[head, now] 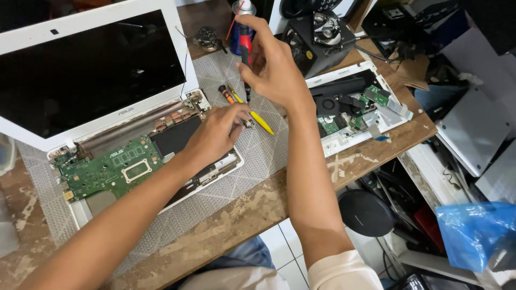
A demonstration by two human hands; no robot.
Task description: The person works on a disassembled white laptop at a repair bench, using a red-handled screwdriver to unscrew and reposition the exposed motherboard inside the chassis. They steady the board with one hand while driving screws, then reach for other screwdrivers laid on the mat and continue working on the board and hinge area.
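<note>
An opened white laptop (70, 212) lies on a grey patterned mat, its green circuit board (107, 169) exposed and its dark screen (86, 70) tilted back. My left hand (215, 134) rests on the laptop's right side, fingers pinching a small metal part (248, 123) at the mat. My right hand (274, 64) hovers above it, holding a red-and-black screwdriver (245, 51) upright, tip pointing down toward that part. A yellow-handled tool (260, 122) and an orange-handled one (226, 94) lie on the mat beside my left fingers.
A second dismantled white case (352, 137) with small boards lies at the right on the worn wooden table (258, 207). Black parts (317, 43) and a spray can crowd the back. A blue plastic bag (473, 231) and a black stool (365, 212) sit beyond the table edge.
</note>
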